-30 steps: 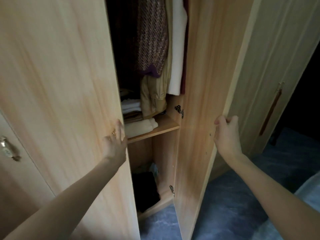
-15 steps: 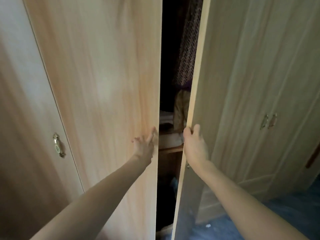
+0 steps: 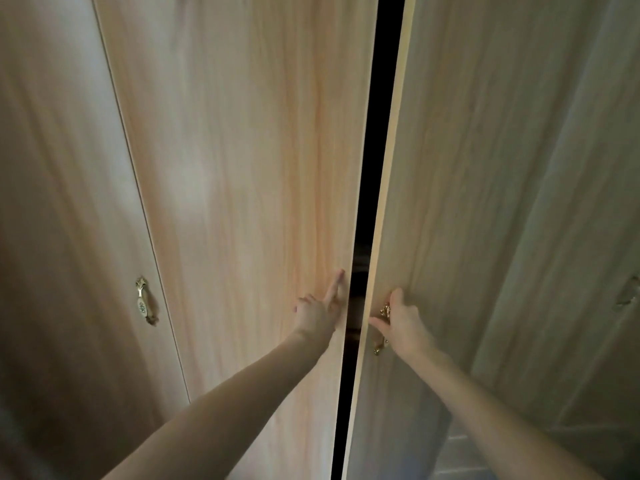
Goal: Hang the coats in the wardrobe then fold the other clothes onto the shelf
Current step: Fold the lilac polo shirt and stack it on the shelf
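The wardrobe's two light wooden doors stand almost closed, with only a narrow dark gap (image 3: 377,133) between them. My left hand (image 3: 318,313) presses on the left door (image 3: 242,168) near its free edge, index finger stretched upward. My right hand (image 3: 403,323) lies against the right door (image 3: 485,202) and partly covers its brass handle (image 3: 379,346), thumb pointing toward the edge. The coats, folded clothes and shelf are hidden behind the doors.
A neighbouring wardrobe door on the far left carries a brass and white handle (image 3: 142,301). Another handle (image 3: 628,296) shows blurred at the right edge. I stand close in front of the wardrobe, both arms stretched out.
Both doors have swung inward and the gap has narrowed to a slit, hiding the hanging coats and shelf. My right hand moved from the door's edge onto its face over the handle.
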Demonstrator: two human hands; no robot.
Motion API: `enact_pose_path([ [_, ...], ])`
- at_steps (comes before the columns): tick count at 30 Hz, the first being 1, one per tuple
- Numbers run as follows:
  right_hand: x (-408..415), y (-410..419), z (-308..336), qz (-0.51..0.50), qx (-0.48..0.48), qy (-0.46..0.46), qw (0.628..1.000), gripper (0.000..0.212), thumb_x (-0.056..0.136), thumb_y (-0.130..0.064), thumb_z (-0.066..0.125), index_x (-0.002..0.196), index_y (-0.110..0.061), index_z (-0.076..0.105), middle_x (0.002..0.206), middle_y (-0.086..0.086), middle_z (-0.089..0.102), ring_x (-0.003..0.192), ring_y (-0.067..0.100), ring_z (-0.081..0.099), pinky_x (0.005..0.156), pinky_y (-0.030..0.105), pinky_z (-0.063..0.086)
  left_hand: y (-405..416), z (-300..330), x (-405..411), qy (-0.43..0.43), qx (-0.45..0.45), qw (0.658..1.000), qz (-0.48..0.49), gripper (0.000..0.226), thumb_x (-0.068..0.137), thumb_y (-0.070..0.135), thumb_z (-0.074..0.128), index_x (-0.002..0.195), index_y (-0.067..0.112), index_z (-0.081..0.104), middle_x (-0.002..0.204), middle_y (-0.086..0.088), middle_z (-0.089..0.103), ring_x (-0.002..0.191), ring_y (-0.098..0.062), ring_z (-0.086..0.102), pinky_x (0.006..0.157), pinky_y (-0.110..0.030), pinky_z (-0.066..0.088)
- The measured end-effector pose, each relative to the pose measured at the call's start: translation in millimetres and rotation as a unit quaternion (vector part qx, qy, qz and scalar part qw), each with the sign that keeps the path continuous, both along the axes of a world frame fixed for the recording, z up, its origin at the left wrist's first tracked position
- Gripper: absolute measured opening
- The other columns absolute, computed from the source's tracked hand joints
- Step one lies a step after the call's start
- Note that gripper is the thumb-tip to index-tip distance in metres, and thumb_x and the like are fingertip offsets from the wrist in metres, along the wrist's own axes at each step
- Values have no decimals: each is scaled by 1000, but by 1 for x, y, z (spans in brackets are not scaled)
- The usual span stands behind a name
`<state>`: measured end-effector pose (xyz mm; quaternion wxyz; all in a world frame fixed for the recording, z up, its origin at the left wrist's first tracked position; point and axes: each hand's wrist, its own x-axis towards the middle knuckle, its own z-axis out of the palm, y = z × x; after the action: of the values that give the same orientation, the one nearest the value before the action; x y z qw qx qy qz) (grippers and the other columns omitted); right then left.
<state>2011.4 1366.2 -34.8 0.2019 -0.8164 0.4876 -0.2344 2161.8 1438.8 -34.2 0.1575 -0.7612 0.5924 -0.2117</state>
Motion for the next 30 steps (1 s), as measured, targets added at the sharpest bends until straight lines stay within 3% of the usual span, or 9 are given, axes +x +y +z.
enact_pose_path([
  [3,15,-15,0,-1,2,-15,1000,37,90,-27,67,99,-17,33,79,-6,48,78,22,56,66,28,38,-15,-5,4,6,-2,1000,16,88,88,1,58,155,17,3,138,-15,-52,74,-26,58,59,-31,42],
  [6,31,-27,-5,-6,-6,-37,999,39,88,-28,68,96,-19,31,76,-6,53,84,28,63,69,33,47,-27,-6,8,8,0,1000,29,88,86,4,58,154,16,4,143,-15,-49,74,-24,59,61,-31,41],
  [10,50,-41,-6,-16,-20,-28,999,38,90,-31,64,104,-13,33,93,8,66,91,34,65,72,37,49,-39,-8,16,3,4,1000,28,88,86,5,57,154,16,3,144,-15,-48,71,-23,57,61,-31,45],
  [15,69,-62,-5,-14,-27,-11,999,46,95,-34,57,122,-7,32,104,14,66,97,37,64,76,38,49,-54,-13,24,8,-26,1000,14,92,86,1,55,153,15,-6,138,-15,-55,68,-24,55,58,-32,44],
  [20,80,-77,-12,-5,-26,-27,999,41,95,-33,56,117,-10,30,101,12,66,93,34,64,74,39,52,-62,-28,33,12,-63,998,1,88,86,-4,54,150,15,-2,140,-15,-53,67,-25,54,58,-35,44],
  [25,85,-90,-19,-2,-45,-10,999,49,94,-40,57,119,-10,29,98,14,67,92,37,66,71,39,50,-64,-41,45,26,-131,991,-16,71,78,6,64,139,17,30,154,-20,-32,53,-23,52,49,-32,36],
  [30,85,-97,-22,12,-52,-13,998,48,94,-41,56,118,-10,29,97,14,67,90,36,66,64,34,44,-68,-44,53,17,-117,992,-35,53,78,20,73,128,20,53,160,-21,-15,47,-21,50,45,-32,31],
])
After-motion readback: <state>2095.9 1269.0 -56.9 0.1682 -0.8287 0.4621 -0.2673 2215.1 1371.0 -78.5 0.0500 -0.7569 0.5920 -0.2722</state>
